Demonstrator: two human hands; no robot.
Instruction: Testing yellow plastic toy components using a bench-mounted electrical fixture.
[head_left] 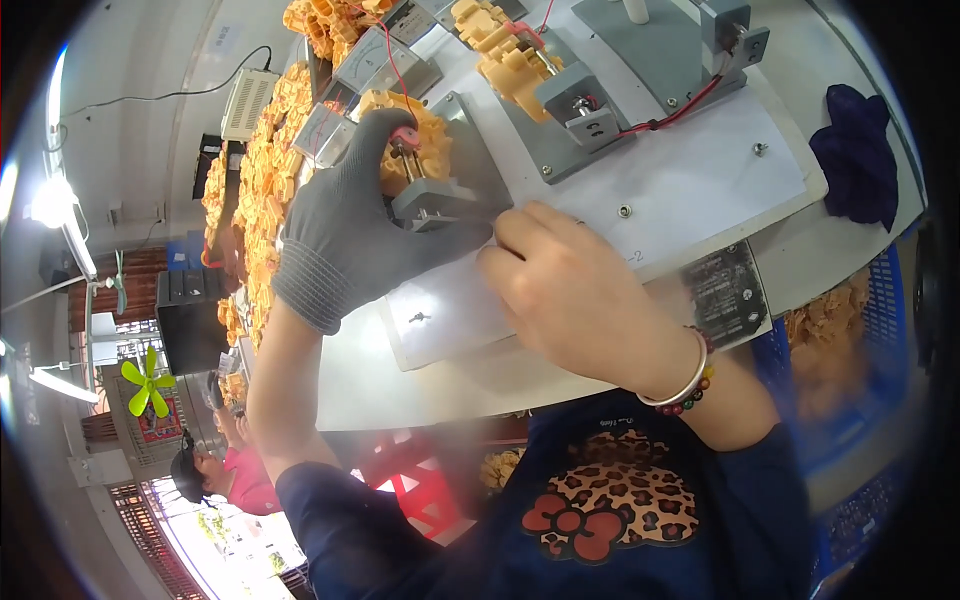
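My left hand (350,220), in a grey knit glove, curls round an orange plastic part (432,140) on a small grey fixture (440,203). Its fingertips reach a pink piece with metal pins at the part's near side, and its thumb stretches along below the fixture's block. Close to that thumb tip is my bare right hand (570,285), its fingers bent together in a pinch. Whatever it may hold is hidden. Farther right, a second orange part (497,55) is mounted on another grey fixture (580,105), with red and black wires.
Many orange parts (272,170) are heaped at the left. Analog meters (372,65) stand behind the fixtures. A white board (700,190) with screws lies under them. A dark cloth (855,155) is at the right; a blue basket (885,320) stands below. Another person (235,475) sits far left.
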